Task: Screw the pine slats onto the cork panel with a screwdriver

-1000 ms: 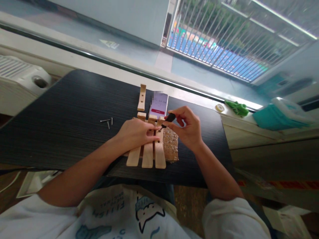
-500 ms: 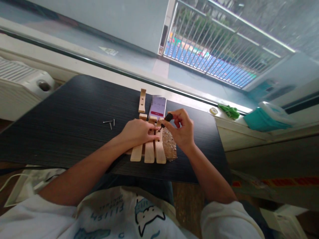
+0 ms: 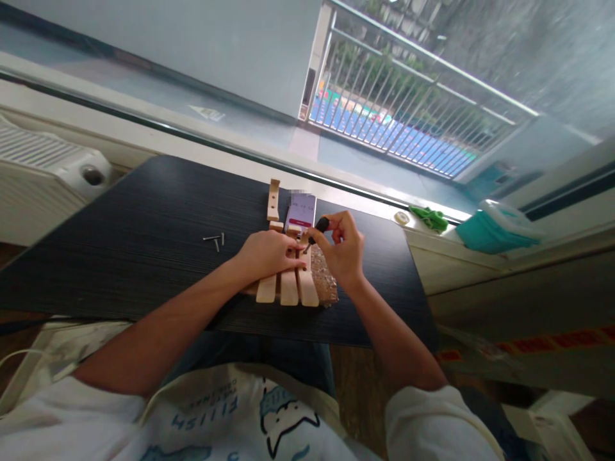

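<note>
My right hand (image 3: 346, 246) is closed around the black handle of a small screwdriver (image 3: 318, 230). Its tip points down into a hole in the rightmost of three pale wooden hooks (image 3: 309, 293), which lie side by side. Draped over these hooks, my left hand (image 3: 266, 253) grips the rightmost one, thumb and forefinger on either side of the screwdriver tip. Whether a screw sits under the tip is too small to tell. Bubble wrap (image 3: 325, 278) over something brown shows beside the hooks. One loose wooden hook (image 3: 273, 200) with two holes lies farther back.
A phone (image 3: 301, 211) with a lit screen lies behind the hooks. Loose screws (image 3: 217, 241) are left of my hands on the black table (image 3: 144, 224). Along the sill are a tape roll (image 3: 401, 218), a green cloth (image 3: 429, 218) and a teal container (image 3: 494, 227).
The camera view has shifted slightly. My right hand keeps the screwdriver at the same hook, with only a small change in its pose; my left hand stays in place.
</note>
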`<move>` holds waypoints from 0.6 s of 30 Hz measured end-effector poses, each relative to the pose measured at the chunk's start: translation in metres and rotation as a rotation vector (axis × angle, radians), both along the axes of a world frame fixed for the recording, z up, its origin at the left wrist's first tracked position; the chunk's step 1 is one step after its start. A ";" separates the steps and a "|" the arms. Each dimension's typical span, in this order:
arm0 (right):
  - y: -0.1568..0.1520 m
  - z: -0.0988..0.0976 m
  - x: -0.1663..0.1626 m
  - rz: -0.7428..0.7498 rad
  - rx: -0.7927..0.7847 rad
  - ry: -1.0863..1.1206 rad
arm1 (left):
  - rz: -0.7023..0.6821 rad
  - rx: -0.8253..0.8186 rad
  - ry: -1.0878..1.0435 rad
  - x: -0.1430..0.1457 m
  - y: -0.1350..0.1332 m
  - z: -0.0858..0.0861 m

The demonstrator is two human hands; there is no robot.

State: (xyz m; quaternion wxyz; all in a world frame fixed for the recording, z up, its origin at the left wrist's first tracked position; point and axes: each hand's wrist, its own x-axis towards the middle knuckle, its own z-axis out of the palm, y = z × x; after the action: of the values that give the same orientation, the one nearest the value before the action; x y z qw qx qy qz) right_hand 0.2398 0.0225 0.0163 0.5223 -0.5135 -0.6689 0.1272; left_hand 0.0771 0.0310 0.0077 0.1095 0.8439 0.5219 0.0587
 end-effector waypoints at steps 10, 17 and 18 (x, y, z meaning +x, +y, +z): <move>-0.001 -0.004 0.000 -0.027 0.005 0.039 | 0.008 -0.007 -0.008 0.000 -0.001 0.002; 0.000 -0.009 0.005 0.039 0.038 0.000 | 0.035 -0.031 -0.012 0.001 0.000 0.005; 0.000 -0.008 0.005 0.043 0.044 -0.013 | 0.030 -0.031 -0.012 0.001 0.000 0.004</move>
State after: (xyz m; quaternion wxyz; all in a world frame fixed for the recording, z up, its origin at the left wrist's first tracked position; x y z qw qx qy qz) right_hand 0.2450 0.0228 0.0083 0.5262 -0.4883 -0.6857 0.1202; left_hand 0.0777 0.0310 0.0117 0.1248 0.8337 0.5349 0.0571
